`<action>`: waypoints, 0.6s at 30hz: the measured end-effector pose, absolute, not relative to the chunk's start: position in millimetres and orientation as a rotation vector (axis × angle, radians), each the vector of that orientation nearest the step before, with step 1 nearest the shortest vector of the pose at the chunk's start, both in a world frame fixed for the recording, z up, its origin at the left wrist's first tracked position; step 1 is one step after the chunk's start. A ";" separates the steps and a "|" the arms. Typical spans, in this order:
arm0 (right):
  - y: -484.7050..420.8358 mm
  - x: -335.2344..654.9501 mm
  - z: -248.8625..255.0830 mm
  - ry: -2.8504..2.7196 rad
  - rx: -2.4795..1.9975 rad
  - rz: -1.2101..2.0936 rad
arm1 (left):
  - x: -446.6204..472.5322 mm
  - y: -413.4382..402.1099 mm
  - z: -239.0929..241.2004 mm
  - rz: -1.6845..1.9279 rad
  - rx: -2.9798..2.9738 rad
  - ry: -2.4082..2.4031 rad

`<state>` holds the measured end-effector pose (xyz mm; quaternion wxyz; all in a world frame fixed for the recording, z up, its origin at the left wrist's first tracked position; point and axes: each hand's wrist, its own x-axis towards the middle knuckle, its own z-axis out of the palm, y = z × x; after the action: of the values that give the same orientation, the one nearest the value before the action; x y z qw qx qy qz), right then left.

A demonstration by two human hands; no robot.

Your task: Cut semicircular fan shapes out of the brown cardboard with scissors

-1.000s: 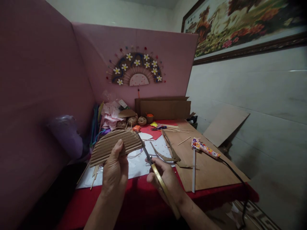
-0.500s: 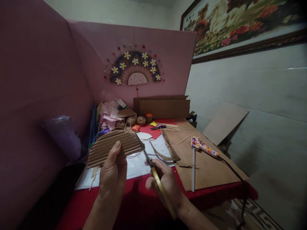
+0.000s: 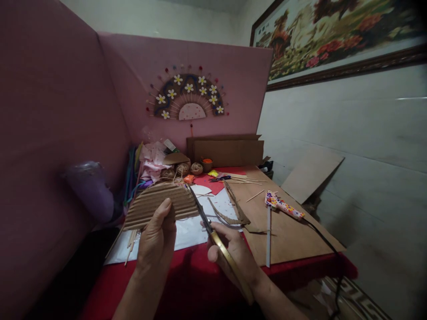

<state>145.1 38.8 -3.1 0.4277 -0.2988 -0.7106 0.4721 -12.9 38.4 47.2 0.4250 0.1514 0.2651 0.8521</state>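
Between the thumb and fingers of my left hand (image 3: 158,231) is a half-round piece of corrugated cardboard (image 3: 150,202), its ridged face toward me. My right hand (image 3: 231,253) is closed around the gold handles of a pair of scissors (image 3: 220,244). The dark blades point up and left, right beside the cardboard's right edge; whether they touch it I cannot tell. Below and behind the blades lie curved cardboard offcuts (image 3: 230,215) on white paper (image 3: 187,233).
A flower-patterned glue gun (image 3: 283,206) with a black cord and a grey strip (image 3: 268,238) lie on the brown board (image 3: 296,240) at right. Twine balls (image 3: 183,168), thin sticks (image 3: 242,178) and other scissors (image 3: 220,178) are farther back. A decorated fan (image 3: 188,95) hangs on the pink panel.
The cardboard has tilted slightly in my left hand. The scissors have shifted a little at its right edge, their handles swinging slightly right.
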 end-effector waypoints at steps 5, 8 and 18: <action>42.2 142.5 -14.7 -1.742 -0.782 1.165 | -11.2 38.0 48.6 2.127 0.407 0.675; 43.8 141.8 -21.0 -1.716 -0.786 1.175 | -10.9 37.1 49.3 2.135 0.403 0.686; 42.4 139.4 -20.6 -1.708 -0.780 1.159 | -13.1 35.6 49.7 2.095 0.419 0.686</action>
<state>139.4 42.4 -20.6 0.4508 -0.3156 -0.6909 0.4689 -13.1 35.6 49.7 0.4339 0.1683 0.2755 0.8411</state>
